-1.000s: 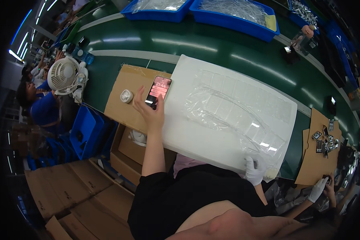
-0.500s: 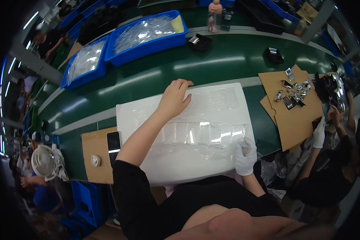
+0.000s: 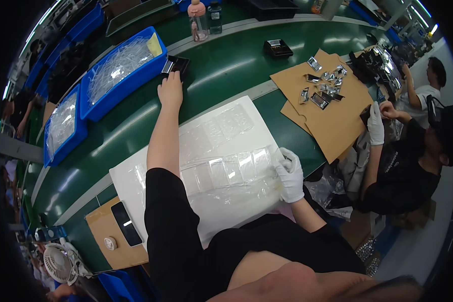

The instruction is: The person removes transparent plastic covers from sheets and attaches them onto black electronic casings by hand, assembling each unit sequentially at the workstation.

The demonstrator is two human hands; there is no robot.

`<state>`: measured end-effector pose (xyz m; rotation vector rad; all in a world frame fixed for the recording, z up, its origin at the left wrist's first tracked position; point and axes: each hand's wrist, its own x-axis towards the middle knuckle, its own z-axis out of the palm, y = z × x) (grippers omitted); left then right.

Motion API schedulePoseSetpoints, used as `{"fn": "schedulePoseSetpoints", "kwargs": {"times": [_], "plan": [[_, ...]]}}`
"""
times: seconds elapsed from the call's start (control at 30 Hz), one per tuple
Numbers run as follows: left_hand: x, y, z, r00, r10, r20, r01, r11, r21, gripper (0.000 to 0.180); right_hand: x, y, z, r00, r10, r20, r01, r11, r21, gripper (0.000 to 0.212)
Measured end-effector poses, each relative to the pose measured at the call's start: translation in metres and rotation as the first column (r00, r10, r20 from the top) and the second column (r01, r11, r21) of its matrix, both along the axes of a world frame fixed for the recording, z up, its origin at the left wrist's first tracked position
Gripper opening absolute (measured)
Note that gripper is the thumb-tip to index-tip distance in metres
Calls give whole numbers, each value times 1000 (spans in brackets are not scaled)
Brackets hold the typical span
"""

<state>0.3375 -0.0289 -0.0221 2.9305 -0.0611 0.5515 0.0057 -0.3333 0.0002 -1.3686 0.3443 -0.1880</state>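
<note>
My bare left hand [image 3: 171, 90] is stretched far forward over the green bench. Its fingertips close on the near edge of a small black box-like part with a shiny silver face [image 3: 177, 65]. In a white glove, my right hand [image 3: 290, 176] is curled at the right edge of a white padded board [image 3: 216, 214]; its fingers are bent together, and what is inside them cannot be made out. Clear plastic film pouches [image 3: 231, 171] lie in a row on the board, beside the gloved fingers. More clear film [image 3: 221, 128] lies farther back on it.
Blue bins [image 3: 148, 68] of clear plastic pieces stand at the far left. Another black part [image 3: 278, 48] lies on the bench. Brown cardboard [image 3: 332, 126] at right carries several silver pieces. A phone [image 3: 126, 223] lies left of the board. A co-worker's gloved hand [image 3: 376, 126] works at right.
My left hand has moved from above the board forward to the black part at the back. The view has turned right. My right hand stays at the board's right edge.
</note>
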Motion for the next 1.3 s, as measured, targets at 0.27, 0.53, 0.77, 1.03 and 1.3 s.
{"fn": "schedulePoseSetpoints", "kwargs": {"times": [0.27,0.53,0.77,1.03,1.3], "plan": [[-73,25,25,983,-141,-122,-99,162,-982,48,5,-1,16,989,34,-147,-40,999,-36,22],[-235,-30,46,852,-446,-275,-451,-356,-819,50,36,47,70,972,233,17,-233,972,-9,7],[-274,-43,51,755,-609,-243,-643,-616,-455,68,40,66,83,855,514,67,-517,855,45,2],[-285,-47,49,715,-691,-108,-663,-620,-419,72,30,58,93,822,569,-7,-569,822,13,2],[-286,-45,57,674,-703,-227,-683,-474,-556,72,29,52,84,833,552,40,-552,834,5,3]]}}
